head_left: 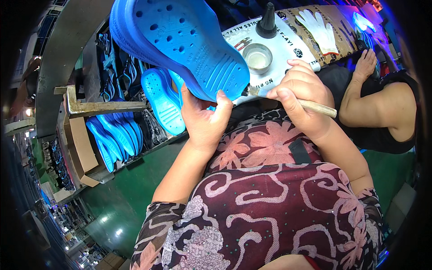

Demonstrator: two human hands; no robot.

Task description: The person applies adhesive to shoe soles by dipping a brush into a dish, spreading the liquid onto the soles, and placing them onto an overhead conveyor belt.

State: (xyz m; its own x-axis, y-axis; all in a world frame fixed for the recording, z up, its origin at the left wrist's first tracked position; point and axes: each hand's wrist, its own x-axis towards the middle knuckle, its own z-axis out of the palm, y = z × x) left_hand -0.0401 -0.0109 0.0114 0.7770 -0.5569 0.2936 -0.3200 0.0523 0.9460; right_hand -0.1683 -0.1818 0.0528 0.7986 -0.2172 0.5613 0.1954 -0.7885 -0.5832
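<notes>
Left hand (204,119): gripping a blue perforated clog (180,40) from below, thumb lying against its rear edge, and holding it raised in front of the body with the ridged heel end pointing toward the right hand. Right hand (299,92): closing its fingers around a small brush (292,101) with a pale wooden handle, the bristle tip touching the clog's heel edge. Small round metal dish (257,57): sitting on a white printed sheet (288,49) just beyond the brush, holding a pale liquid. Black conical nozzle bottle (267,22): standing upright behind the dish. White work gloves (320,29): lying flat on brown cardboard farther right. Blue soles and clogs (121,130): stacking in rows on a rack to the left, near a cardboard box (78,144). Another person's arm (364,90): resting at the right, hand reaching toward the bench edge. Green floor (121,193): showing below
</notes>
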